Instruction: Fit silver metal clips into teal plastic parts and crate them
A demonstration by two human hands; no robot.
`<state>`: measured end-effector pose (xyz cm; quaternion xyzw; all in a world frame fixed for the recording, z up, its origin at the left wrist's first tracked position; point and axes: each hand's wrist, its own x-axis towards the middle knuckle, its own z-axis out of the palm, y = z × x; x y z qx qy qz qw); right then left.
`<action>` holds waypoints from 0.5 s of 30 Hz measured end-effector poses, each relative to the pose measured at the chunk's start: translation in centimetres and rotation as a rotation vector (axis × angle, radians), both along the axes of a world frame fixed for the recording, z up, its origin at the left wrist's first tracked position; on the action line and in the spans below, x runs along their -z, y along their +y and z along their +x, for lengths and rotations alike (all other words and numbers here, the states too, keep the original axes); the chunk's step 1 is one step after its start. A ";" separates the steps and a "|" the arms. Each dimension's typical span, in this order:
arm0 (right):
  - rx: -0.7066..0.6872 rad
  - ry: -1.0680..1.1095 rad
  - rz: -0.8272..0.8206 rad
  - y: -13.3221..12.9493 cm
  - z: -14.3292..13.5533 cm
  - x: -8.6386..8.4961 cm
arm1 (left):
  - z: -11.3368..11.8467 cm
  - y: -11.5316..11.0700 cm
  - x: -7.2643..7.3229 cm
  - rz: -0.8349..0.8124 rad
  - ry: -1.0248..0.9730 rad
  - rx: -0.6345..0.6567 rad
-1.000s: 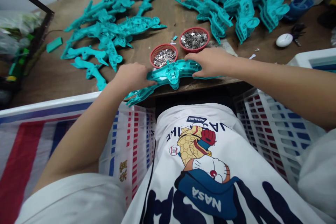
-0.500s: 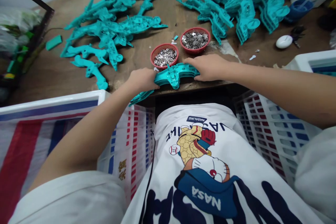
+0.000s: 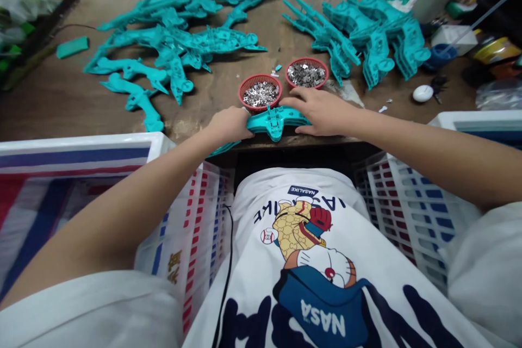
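head | teal plastic part (image 3: 274, 118) lies at the surface's (image 3: 212, 92) near edge, long axis left-right | left hand (image 3: 228, 124) grip closed on its left end | right hand (image 3: 318, 110) presses flat on its right end, fingers spread | red baskets (image 3: 260, 92) just behind

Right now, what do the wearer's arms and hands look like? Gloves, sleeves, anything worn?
Both hands bare: left hand and right hand show no gloves, rings or watch. Forearms uncovered. Short white sleeves end near the elbows, part of a white printed T-shirt.
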<state>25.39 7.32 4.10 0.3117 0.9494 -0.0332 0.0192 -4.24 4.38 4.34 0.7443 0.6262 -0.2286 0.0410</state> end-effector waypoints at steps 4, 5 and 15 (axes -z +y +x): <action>-0.342 -0.118 0.024 1.4 -3.4 -1.0 | 0.1 -0.3 0.2 -0.011 -0.053 0.056; -0.409 -0.178 0.018 1.8 -4.4 -1.0 | 0.2 -0.4 0.1 -0.018 -0.066 0.073; -0.592 -0.522 0.035 2.1 -9.6 -0.3 | 0.7 -1.0 -0.4 -0.089 -0.143 0.178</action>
